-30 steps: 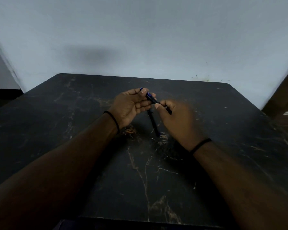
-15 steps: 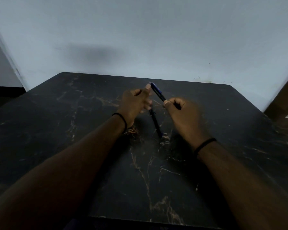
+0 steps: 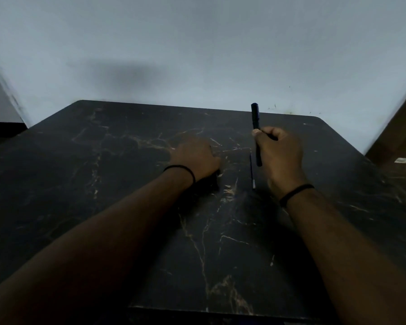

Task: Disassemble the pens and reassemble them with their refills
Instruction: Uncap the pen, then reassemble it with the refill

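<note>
My right hand [image 3: 279, 158] grips a dark pen [image 3: 255, 118] around its middle and holds it nearly upright above the black marble table [image 3: 127, 160]. The pen's top stands clear of my fist and its lower end shows below my thumb. A thin dark refill [image 3: 251, 171] with a pale tip lies on the table just left of that hand. My left hand [image 3: 195, 158] rests knuckles-up on the table to the left. Its fingers are hidden, so whether it holds anything is unclear.
The table's far edge meets a pale wall [image 3: 197, 55]. A brown floor with a small white object [image 3: 402, 160] lies past the right edge. A dark shape [image 3: 215, 180] sits by my left wrist, perhaps only shadow.
Both hands held the pen together a second ago. My left hand has let go and dropped to the table. My right hand has swung the pen upright and moved right.
</note>
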`<state>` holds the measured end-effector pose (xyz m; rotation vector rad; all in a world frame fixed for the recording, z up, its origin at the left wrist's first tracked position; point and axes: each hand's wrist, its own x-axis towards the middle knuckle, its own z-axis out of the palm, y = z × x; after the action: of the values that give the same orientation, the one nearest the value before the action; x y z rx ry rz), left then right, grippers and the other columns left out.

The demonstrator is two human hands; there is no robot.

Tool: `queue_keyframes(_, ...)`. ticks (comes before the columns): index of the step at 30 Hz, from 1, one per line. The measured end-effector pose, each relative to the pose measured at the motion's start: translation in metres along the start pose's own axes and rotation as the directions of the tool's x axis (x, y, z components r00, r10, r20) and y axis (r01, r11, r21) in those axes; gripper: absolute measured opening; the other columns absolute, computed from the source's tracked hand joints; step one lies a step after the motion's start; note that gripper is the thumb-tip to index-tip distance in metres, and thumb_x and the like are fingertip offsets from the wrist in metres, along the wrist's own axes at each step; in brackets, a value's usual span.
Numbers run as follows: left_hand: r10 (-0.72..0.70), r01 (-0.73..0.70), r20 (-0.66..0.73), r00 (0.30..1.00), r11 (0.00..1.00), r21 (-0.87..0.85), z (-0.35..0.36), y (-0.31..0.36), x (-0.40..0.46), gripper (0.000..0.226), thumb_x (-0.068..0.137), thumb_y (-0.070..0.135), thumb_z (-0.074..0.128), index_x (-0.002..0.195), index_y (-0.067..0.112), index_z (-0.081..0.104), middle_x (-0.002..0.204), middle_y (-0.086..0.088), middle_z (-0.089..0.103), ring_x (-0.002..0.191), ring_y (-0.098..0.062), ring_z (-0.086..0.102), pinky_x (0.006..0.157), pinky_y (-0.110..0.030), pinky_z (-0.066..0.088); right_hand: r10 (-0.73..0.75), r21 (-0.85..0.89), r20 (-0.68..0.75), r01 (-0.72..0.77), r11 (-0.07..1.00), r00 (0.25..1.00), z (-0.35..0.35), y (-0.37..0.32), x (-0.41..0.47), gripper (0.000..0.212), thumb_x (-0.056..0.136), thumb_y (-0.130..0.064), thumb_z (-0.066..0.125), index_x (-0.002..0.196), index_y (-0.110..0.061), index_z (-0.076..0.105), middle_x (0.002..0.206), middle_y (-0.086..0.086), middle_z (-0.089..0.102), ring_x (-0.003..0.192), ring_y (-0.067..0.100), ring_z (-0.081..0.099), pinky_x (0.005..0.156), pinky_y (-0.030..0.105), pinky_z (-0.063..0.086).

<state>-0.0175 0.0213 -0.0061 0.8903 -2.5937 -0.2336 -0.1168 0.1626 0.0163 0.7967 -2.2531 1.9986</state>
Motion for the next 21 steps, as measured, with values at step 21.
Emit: queue_keyframes(21, -0.210, 0.178, -0.114, 0.971, 0.954, -0.241, -0.019, -0.036, 0.001, 0.043, 0.086, 0.032, 0.058, 0.050, 0.012, 0.044, 0.053, -0.005, 0.048, 0.052, -0.022, 0.047, 0.049, -0.027, 0.030, -0.118, -0.607, 0.438, 0.390, 0.692, 0.891, 0.047, -0.003, -0.035, 0.036, 0.090, -0.043, 0.061, 0.084, -0.009, 0.072, 0.085, 0.013, 0.071, 0.084, 0.031, 0.065, 0.068, 0.033, 0.044)
